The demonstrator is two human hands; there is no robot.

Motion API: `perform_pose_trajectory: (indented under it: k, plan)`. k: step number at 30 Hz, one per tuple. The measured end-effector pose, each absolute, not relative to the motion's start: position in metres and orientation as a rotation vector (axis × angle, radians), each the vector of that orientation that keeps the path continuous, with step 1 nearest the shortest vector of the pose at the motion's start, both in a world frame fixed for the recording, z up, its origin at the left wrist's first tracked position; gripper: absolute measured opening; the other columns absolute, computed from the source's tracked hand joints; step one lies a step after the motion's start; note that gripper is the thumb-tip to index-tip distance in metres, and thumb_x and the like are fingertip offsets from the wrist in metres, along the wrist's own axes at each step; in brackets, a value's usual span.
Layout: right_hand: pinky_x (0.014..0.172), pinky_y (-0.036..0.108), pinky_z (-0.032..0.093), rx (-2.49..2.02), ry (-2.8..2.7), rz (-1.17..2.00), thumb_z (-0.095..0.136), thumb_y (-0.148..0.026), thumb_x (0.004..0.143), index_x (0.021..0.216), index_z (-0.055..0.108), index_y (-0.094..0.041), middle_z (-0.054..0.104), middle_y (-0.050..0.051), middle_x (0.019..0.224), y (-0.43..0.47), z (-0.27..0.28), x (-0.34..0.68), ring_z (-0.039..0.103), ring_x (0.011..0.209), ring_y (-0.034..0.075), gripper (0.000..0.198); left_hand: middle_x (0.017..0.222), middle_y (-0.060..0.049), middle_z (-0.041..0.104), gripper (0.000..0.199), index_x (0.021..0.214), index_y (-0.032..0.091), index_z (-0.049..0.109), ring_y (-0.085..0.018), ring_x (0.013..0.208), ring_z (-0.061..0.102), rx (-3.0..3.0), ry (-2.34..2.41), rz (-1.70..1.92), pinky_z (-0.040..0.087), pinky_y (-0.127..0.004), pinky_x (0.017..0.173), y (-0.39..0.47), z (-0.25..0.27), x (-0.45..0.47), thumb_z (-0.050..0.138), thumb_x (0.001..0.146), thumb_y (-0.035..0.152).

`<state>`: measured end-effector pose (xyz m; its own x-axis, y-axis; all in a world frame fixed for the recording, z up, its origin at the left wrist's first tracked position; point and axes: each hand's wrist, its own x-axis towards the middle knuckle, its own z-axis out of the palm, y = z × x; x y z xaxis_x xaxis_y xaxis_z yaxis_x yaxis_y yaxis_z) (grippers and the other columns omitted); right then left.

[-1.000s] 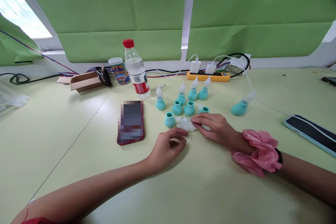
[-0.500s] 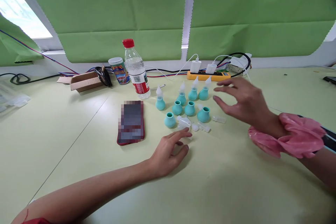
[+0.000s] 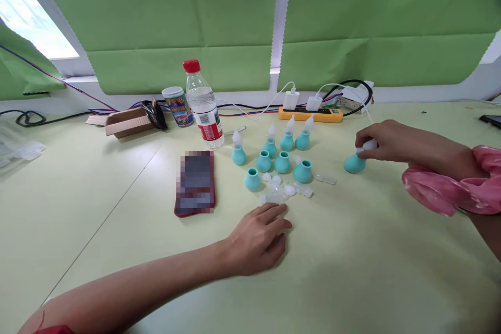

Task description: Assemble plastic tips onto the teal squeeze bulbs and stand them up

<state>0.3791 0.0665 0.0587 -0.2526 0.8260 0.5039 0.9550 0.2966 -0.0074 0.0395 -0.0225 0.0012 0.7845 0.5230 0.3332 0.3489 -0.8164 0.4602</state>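
On the right, my right hand [image 3: 385, 141] pinches the white tip of a teal nasal aspirator bulb [image 3: 354, 164], which leans on the table. My left hand [image 3: 260, 237] rests loosely on the table, fingers apart and slightly bent, holding nothing. Just beyond its fingertips lie clear plastic tubes [image 3: 303, 190] and small white tips [image 3: 290, 190]. Behind these stand several teal bulbs with open necks [image 3: 253, 179]. Farther back are several bulbs fitted with pointed translucent tips [image 3: 238, 147].
A phone [image 3: 195, 182] lies left of the bulbs. Beyond it stand a water bottle [image 3: 205, 109] and a printed canister [image 3: 178, 107]. An open cardboard box [image 3: 130, 122] sits at the back left. Against the wall is a yellow power strip [image 3: 311, 114] with chargers and cables.
My right hand has moved right and down and now grips an aspirator's tip. My left hand has drawn slightly back from the clear parts, which lie more spread out.
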Motion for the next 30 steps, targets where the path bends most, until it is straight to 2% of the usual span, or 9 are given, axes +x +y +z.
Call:
perform_pose_trajectory:
  k: [2,5,8,10,13,15,20,23,30]
  plan:
    - [0.045,0.022,0.029,-1.769,-2.405,-0.135,0.067,-0.035,0.058,0.06,0.065,-0.013,0.059,0.002,0.053,0.059,0.071,0.368,0.046,0.045,0.006,0.022,0.116,-0.016,0.053,0.025,0.095,0.013,0.057,-0.023,0.107,0.048,2.578,0.66,0.669,0.043,-0.038,0.088,-0.023,0.001,0.039,0.042,0.075,0.013]
    - [0.047,0.023,0.03,-1.824,-2.339,0.071,0.058,-0.043,0.065,0.069,0.066,-0.011,0.059,0.002,0.058,0.04,0.1,0.347,0.047,0.048,0.004,0.033,0.107,-0.016,0.057,0.023,0.092,0.013,0.056,-0.022,0.098,0.053,2.529,0.623,0.751,0.045,-0.035,0.083,-0.023,0.003,0.038,0.04,0.076,0.012]
    - [0.042,0.02,0.029,-1.754,-2.266,0.321,0.062,-0.046,0.059,0.068,0.066,-0.012,0.053,-0.002,0.049,0.02,0.117,0.325,0.043,0.042,0.002,0.034,0.088,-0.013,0.061,0.02,0.09,0.013,0.055,-0.019,0.082,0.055,2.481,0.592,0.828,0.047,-0.032,0.073,-0.025,0.007,0.037,0.04,0.077,0.014]
    - [0.039,0.017,0.03,-1.603,-2.296,0.545,0.066,-0.042,0.059,0.064,0.064,-0.014,0.053,-0.003,0.048,0.01,0.117,0.308,0.043,0.041,0.002,0.028,0.085,-0.012,0.06,0.019,0.094,0.014,0.053,-0.019,0.08,0.055,2.44,0.609,0.844,0.047,-0.031,0.071,-0.026,0.01,0.036,0.043,0.078,0.02]
    - [0.038,0.017,0.034,-1.313,-2.266,0.857,0.068,-0.036,0.061,0.062,0.061,-0.015,0.055,-0.001,0.051,-0.004,0.098,0.273,0.046,0.043,0.005,0.022,0.094,-0.012,0.058,0.037,0.104,0.015,0.047,-0.02,0.084,0.053,2.356,0.621,0.807,0.046,-0.031,0.074,-0.025,0.014,0.034,0.054,0.074,0.033]
    - [0.037,0.017,0.035,-1.204,-2.123,0.991,0.069,-0.033,0.06,0.061,0.058,-0.016,0.054,-0.001,0.053,-0.012,0.079,0.249,0.046,0.045,0.007,0.02,0.092,-0.01,0.057,0.045,0.105,0.015,0.046,-0.019,0.081,0.054,2.328,0.608,0.763,0.045,-0.03,0.072,-0.025,0.015,0.033,0.059,0.07,0.039]
    - [0.037,0.016,0.026,-1.1,-1.796,1.129,0.068,-0.03,0.063,0.053,0.043,-0.016,0.039,-0.006,0.049,-0.023,0.043,0.214,0.034,0.043,0.004,0.03,0.068,-0.003,0.054,0.02,0.087,0.015,0.05,-0.012,0.057,0.048,2.336,0.683,0.7,0.041,-0.023,0.054,-0.025,0.013,0.035,0.051,0.075,0.031]
    - [0.034,0.016,0.016,-1.111,-1.523,1.407,0.065,-0.035,0.065,0.054,0.034,-0.017,0.03,-0.008,0.045,-0.019,0.036,0.213,0.024,0.037,0.002,0.038,0.061,0.0,0.049,0.005,0.074,0.017,0.047,-0.009,0.053,0.041,2.299,0.753,0.729,0.037,-0.02,0.05,-0.024,0.013,0.037,0.046,0.074,0.021]
    - [0.034,0.017,0.008,-1.062,-1.14,1.901,0.062,-0.035,0.07,0.057,0.031,-0.018,0.023,-0.011,0.04,-0.009,0.03,0.217,0.012,0.036,0.002,0.037,0.058,0.003,0.041,0.01,0.063,0.017,0.04,-0.008,0.053,0.035,2.154,0.789,0.7,0.033,-0.02,0.05,-0.021,0.016,0.04,0.045,0.071,0.016]
